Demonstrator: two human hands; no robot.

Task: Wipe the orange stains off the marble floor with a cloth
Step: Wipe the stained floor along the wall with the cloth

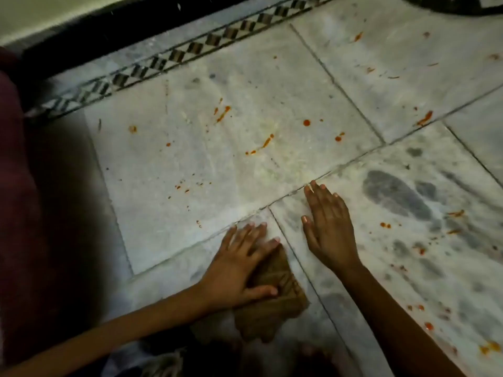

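Observation:
A folded brown cloth lies on the white marble floor near the bottom middle. My left hand presses flat on the cloth's upper left part, fingers straight and spread, thumb lying across the fabric. My right hand rests flat on the bare floor just right of the cloth, fingers straight, holding nothing. Orange stains speckle the tile beyond both hands. More orange stains mark the tile at upper right, and further orange stains dot the grey-veined tile to the right.
A black-and-white patterned border strip runs diagonally across the top, with a dark skirting behind it. A dark red fabric mass fills the left edge. Grout lines divide the tiles.

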